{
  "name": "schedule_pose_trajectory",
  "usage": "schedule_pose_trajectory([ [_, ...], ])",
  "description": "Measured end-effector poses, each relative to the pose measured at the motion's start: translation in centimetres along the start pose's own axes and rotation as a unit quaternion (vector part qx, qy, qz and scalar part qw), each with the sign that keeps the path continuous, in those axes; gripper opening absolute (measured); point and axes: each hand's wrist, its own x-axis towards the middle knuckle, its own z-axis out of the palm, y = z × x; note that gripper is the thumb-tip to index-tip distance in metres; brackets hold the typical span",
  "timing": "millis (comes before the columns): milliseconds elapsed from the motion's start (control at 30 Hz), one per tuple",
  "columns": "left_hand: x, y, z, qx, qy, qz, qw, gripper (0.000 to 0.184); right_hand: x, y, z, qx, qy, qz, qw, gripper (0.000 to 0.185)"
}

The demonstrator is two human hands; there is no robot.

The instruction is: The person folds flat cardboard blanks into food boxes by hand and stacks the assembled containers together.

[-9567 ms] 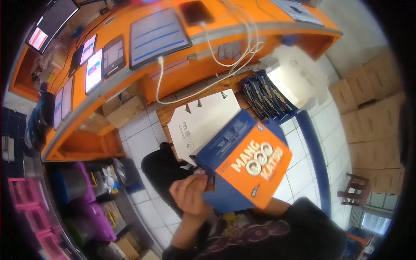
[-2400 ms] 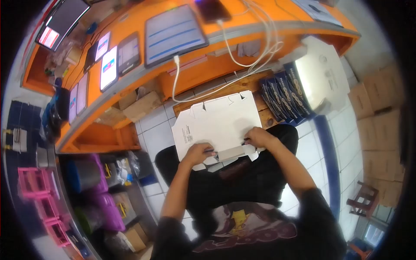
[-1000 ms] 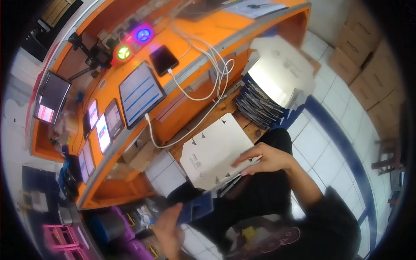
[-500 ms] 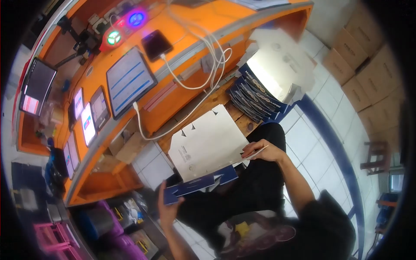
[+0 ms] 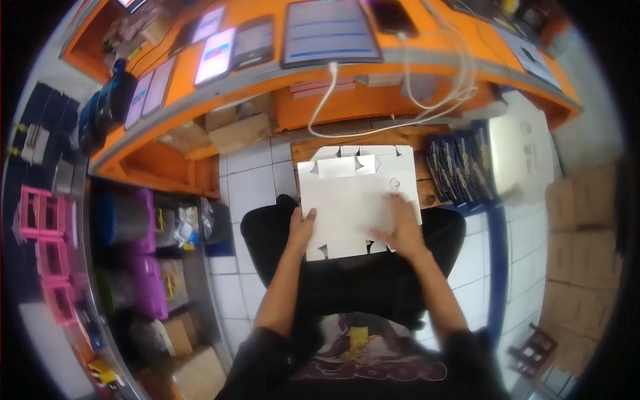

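The left hand (image 5: 302, 228) grips a flat white cardboard box (image 5: 340, 207); the blurred right hand (image 5: 401, 230) is over it, grip unclear. An orange wooden compartment (image 5: 203, 175) holds brown cardboard (image 5: 241, 133).

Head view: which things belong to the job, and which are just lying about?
Likely in the job:
white flattish cardboard blank, at the left hand and right hand
stacked navy printed cardboard boxes

Likely lying about:
black-rimmed rectangular tablet
purple plastic bin
brown cardboard cartons
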Motion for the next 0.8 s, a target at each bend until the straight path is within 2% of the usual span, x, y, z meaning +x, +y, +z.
schedule_pose_trajectory([
  [33,0.4,-0.5,0.4,-0.005,-0.011,0.015,1.000,0.031,-0.4,-2.0,0.0,-0.007,-0.083,-0.097,0.992,0.094],
  [67,0.2,-0.1,0.9,-0.010,-0.006,0.005,1.000,0.031,-0.8,-3.3,0.7,-0.007,-0.094,-0.098,0.991,0.094],
  [133,0.7,1.7,1.6,-0.068,-0.039,-0.027,0.997,0.034,-1.1,-4.7,2.0,-0.085,-0.087,-0.188,0.975,0.069],
  [167,1.3,1.8,1.7,-0.071,-0.034,-0.027,0.997,0.034,-0.9,-4.1,3.0,-0.085,-0.089,-0.193,0.973,0.069],
  [233,2.3,1.0,1.3,0.082,-0.030,0.051,0.995,0.039,-0.4,-3.0,5.0,-0.054,-0.098,-0.154,0.982,0.046],
  [267,2.5,1.0,0.6,0.209,-0.018,0.038,0.977,0.047,-0.1,-2.9,5.6,-0.024,-0.032,-0.161,0.986,0.028],
  [300,1.8,1.4,0.2,0.211,-0.020,0.037,0.977,0.047,0.5,-2.6,5.7,-0.023,-0.033,-0.159,0.986,0.028],
  [367,-0.8,2.9,-0.6,0.407,0.080,0.217,0.884,0.055,2.1,-1.3,5.9,-0.011,-0.224,-0.104,0.969,0.019],
  [400,-2.2,4.4,-1.6,0.390,-0.014,0.227,0.892,0.059,3.2,-0.3,6.2,0.013,-0.250,-0.084,0.965,0.017],
  [433,-3.5,4.9,-2.2,0.395,-0.025,0.227,0.890,0.059,4.4,0.6,6.5,0.039,-0.276,-0.063,0.958,0.016],
  [500,-5.6,5.0,-3.5,0.451,-0.196,0.354,0.796,0.061,7.5,1.5,6.3,0.035,-0.329,-0.102,0.938,0.023],
  [533,-6.3,4.8,-3.5,0.455,-0.199,0.354,0.792,0.061,9.0,1.9,6.5,0.058,-0.382,-0.089,0.918,0.026],
  [567,-7.0,4.4,-3.0,0.496,-0.180,0.369,0.765,0.060,10.2,2.1,6.8,0.080,-0.435,-0.081,0.893,0.030],
  [600,-7.3,4.2,-2.6,0.536,-0.159,0.384,0.735,0.060,11.2,1.8,6.7,0.084,-0.432,-0.085,0.894,0.030],
  [667,-6.8,3.4,-2.3,0.560,-0.154,0.384,0.718,0.055,12.2,1.4,5.9,0.078,-0.510,-0.019,0.856,0.035],
  [700,-6.6,2.9,-1.9,0.579,-0.152,0.384,0.703,0.051,12.3,1.7,6.2,0.077,-0.511,-0.017,0.856,0.035],
  [800,-5.7,1.6,-1.3,0.578,-0.130,0.379,0.711,0.044,11.6,2.6,7.1,0.082,-0.496,-0.038,0.864,0.037],
])
